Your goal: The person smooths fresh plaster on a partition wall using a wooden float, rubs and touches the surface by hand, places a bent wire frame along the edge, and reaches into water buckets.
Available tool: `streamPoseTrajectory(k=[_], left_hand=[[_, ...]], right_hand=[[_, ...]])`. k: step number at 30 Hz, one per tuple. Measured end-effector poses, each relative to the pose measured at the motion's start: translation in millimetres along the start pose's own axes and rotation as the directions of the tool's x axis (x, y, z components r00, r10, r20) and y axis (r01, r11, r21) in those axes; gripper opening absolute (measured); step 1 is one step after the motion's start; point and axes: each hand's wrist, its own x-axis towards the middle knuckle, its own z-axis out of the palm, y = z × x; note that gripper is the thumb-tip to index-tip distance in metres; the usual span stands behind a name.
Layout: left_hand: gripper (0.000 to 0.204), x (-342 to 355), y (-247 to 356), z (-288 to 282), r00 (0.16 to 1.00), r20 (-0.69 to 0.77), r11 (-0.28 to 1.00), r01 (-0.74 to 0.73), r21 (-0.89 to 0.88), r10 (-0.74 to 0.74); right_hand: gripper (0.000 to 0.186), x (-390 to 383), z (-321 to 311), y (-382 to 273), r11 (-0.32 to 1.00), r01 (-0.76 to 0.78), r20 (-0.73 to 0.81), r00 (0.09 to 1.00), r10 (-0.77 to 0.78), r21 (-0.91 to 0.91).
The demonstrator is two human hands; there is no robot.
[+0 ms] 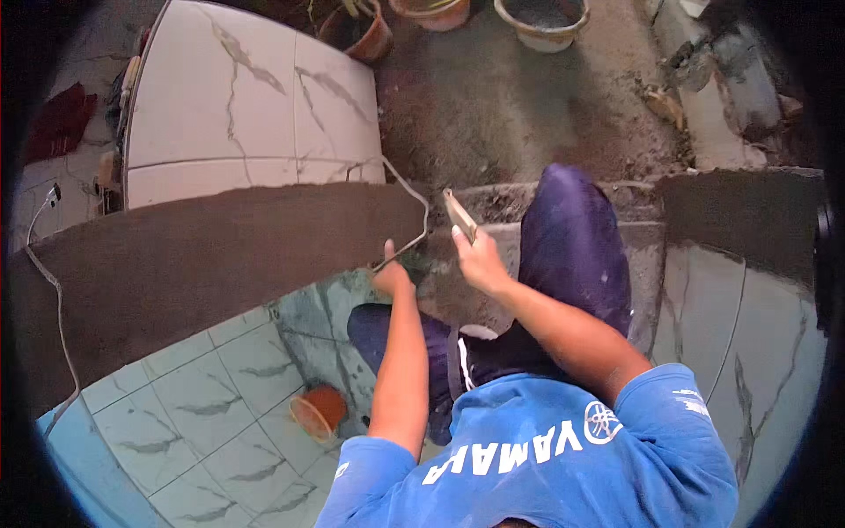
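My left hand [390, 276] is at the end of the dark plastered wall strip, one finger pointing up. Its other fingers are closed around a thin pale cord [426, 211], which runs up from them, bends and goes on to the edge of the tiled surface. To the right, my right hand [481, 262] grips a narrow, flat tan piece [459, 215] with its tip pointing away from me. I cannot make out what kind of tool or strip it is. Between the hands lies the rough grey sill.
The plastered wall top [220, 251] spans the left, with white marbled tiles [246, 97] beyond. An orange bucket [319, 411] rests on the tiled floor at lower left. Plant pots, including a pale tub [543, 35], stand at the far side. Rubble lies at far right.
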Motion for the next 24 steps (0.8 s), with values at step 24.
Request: streamPoseTrajectory(k=[24], left_hand=[[0.012,53.9,-25.7,-76.6,0.771,0.518,0.89,-0.135,-0.435,0.37]], right_hand=[[0.043,21.8,-17.8,7.5,0.98,0.177,-0.056,0.981,-0.183,-0.094]])
